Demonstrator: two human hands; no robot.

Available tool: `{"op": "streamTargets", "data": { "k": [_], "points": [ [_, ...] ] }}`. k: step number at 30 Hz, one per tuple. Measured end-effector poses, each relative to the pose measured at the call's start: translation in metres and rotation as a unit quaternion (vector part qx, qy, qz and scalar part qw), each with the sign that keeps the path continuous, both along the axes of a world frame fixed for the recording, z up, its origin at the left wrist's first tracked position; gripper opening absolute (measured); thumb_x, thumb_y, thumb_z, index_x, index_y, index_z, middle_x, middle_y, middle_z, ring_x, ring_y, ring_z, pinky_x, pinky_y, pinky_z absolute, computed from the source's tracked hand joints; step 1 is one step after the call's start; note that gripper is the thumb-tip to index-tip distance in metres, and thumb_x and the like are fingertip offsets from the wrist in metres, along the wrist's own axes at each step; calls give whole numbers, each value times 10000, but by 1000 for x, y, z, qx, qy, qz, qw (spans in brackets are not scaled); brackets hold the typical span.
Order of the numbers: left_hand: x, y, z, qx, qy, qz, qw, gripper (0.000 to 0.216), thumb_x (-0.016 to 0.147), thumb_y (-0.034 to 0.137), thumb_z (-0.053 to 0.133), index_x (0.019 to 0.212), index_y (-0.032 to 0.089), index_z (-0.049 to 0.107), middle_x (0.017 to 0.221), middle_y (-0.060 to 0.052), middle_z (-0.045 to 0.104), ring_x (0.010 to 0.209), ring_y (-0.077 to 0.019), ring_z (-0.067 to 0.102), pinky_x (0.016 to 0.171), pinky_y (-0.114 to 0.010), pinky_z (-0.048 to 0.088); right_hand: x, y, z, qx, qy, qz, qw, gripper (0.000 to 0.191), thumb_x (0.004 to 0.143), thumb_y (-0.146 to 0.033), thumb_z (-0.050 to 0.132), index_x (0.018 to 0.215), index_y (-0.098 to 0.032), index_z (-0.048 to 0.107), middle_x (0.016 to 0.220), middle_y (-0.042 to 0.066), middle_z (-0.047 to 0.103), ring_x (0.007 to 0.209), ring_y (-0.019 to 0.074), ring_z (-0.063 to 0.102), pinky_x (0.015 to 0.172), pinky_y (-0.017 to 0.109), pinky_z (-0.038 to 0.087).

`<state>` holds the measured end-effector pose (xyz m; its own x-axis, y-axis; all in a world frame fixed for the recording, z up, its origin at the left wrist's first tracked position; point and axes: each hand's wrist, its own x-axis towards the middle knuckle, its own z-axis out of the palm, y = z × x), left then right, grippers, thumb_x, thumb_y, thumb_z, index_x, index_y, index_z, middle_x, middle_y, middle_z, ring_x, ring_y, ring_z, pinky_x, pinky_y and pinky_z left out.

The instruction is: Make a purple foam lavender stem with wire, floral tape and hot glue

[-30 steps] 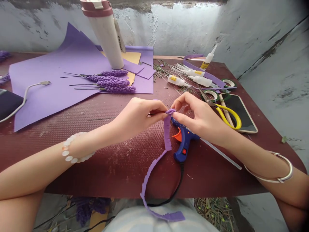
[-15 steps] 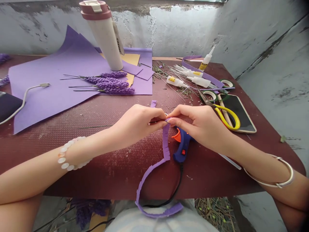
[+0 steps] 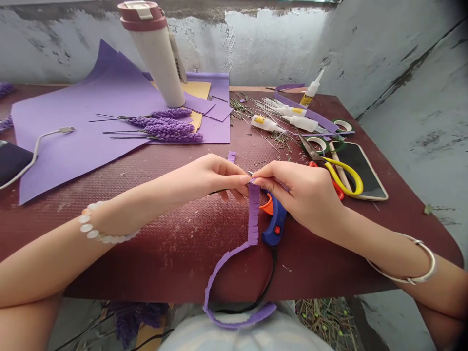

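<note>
Over the middle of the table, my left hand (image 3: 223,176) pinches a thin dark wire stem (image 3: 215,192), most of it hidden behind the hand. Fingertip to fingertip with it, my right hand (image 3: 292,187) is closed on the top end of a fringed purple paper strip (image 3: 253,214), where strip and wire meet. The strip hangs down, curls over the table's front edge and ends above my lap. Just behind it, partly under my right hand, lies a blue glue gun (image 3: 275,225) with an orange trigger. A short purple fringed piece (image 3: 231,156) lies beyond my hands.
Purple sheets (image 3: 73,126) carry finished purple flower spikes (image 3: 168,127) and a white tumbler (image 3: 161,63). At the right are glue bottles (image 3: 265,123), yellow-handled scissors (image 3: 345,176), tape rolls (image 3: 317,144) and a phone (image 3: 365,170). A white cable (image 3: 40,141) lies left.
My left hand has rolled over, its thumb now on top and its lower fingers showing beneath. The wire's long tail no longer shows at the left. My right hand has shifted slightly.
</note>
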<state>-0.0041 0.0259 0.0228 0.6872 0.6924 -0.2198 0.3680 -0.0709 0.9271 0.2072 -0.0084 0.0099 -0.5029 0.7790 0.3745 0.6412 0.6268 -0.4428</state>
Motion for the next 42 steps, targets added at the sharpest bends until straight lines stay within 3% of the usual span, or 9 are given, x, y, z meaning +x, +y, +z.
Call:
{"op": "streamTargets", "data": {
  "k": [5,10,13,16,20,23,26,32,42],
  "points": [
    [-1,1,-4,-51,-22,-3,998,287,916,362,546,827,170,740,803,-61,759,719,-131,690,644,-201,533,4,5,-12,139,-20,71,988,162,963,-205,458,933,-195,617,827,46,677,775,158,597,745,292,498],
    [1,-5,-3,-58,-50,27,997,218,885,336,606,872,158,731,770,-59,749,691,-127,682,627,-204,531,14,11,-14,234,-99,136,957,211,957,-211,434,1070,-214,611,917,75,687,860,205,584,799,378,497],
    [3,-11,1,-3,-41,48,998,171,863,296,631,857,157,730,754,-41,741,676,-124,672,610,-202,525,17,11,-11,230,-111,156,954,237,964,-225,407,1081,-266,609,984,58,696,906,209,601,808,393,488],
    [6,-18,5,100,-21,75,992,118,845,240,640,855,162,728,763,-20,741,692,-125,667,620,-207,521,14,9,-9,205,-49,139,968,176,939,-243,490,1084,-280,582,1013,43,689,948,198,611,841,376,483],
    [8,-23,5,248,20,94,964,90,820,225,659,835,162,721,721,5,725,638,-112,630,599,-207,483,5,2,-5,74,29,69,994,219,899,-310,586,1106,-249,551,1030,42,676,939,179,637,826,319,504],
    [8,-24,3,303,55,99,946,80,814,216,667,836,163,724,691,28,709,590,-81,584,569,-187,436,2,-2,-1,9,30,43,999,198,918,-311,563,1107,-252,574,1054,28,700,932,174,666,823,302,516],
    [9,-25,0,327,76,104,936,97,816,224,669,859,161,730,702,30,712,573,-70,561,556,-181,410,3,-3,-1,19,19,42,999,184,924,-288,554,1095,-256,611,1081,24,716,976,194,677,861,322,518],
    [11,-24,-2,341,107,108,928,94,828,224,653,842,153,713,684,30,699,559,-72,527,547,-187,378,2,-7,-9,122,0,31,992,179,954,-179,482,1055,-192,629,968,47,729,904,173,679,817,292,526],
    [8,-18,-5,259,77,85,959,116,844,195,617,894,160,716,782,26,714,698,-94,593,654,-184,426,1,0,-9,142,50,38,988,110,926,-150,533,913,-194,632,833,27,707,757,148,667,703,261,535]
  ]
}}
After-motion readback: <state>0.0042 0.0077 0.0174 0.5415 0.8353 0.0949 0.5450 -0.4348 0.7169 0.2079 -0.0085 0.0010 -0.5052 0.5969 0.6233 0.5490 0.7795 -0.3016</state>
